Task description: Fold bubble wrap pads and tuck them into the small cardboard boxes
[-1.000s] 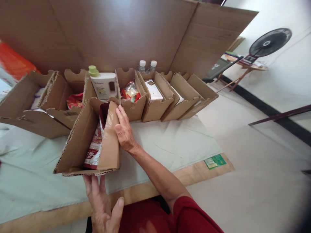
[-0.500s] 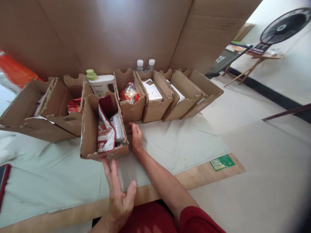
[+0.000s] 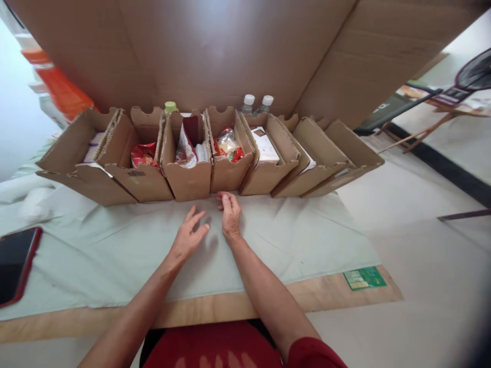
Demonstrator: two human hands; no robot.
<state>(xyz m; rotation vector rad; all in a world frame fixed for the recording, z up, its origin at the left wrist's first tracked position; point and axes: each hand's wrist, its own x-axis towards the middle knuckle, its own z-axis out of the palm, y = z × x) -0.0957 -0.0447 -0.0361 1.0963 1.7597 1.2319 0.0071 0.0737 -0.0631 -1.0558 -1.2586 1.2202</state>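
My left hand (image 3: 188,236) hovers over the cloth with fingers apart, holding nothing, just in front of a cardboard box (image 3: 190,184). That box stands in the row and holds a red-and-white packet (image 3: 186,152) and clear plastic items (image 3: 202,152). My right hand (image 3: 230,214) is loosely curled, with a gap between thumb and fingers and nothing visible in it. Its fingertips are near the lower front of the neighbouring cardboard box (image 3: 230,176), which contains a red-and-clear snack packet (image 3: 229,145). Whether they touch that box, I cannot tell.
More cardboard boxes stand on both sides, one with a red packet (image 3: 144,155), another with a white carton (image 3: 265,145). Behind are a green cap (image 3: 170,107), two clear bottles (image 3: 255,105) and a cardboard panel (image 3: 230,56). A phone (image 3: 17,266) lies left on the cloth (image 3: 276,245).
The box with the red-and-white packet has moved back from the front into the row, hiding most of the white bottle. My left hand has come away from it, moving forward.
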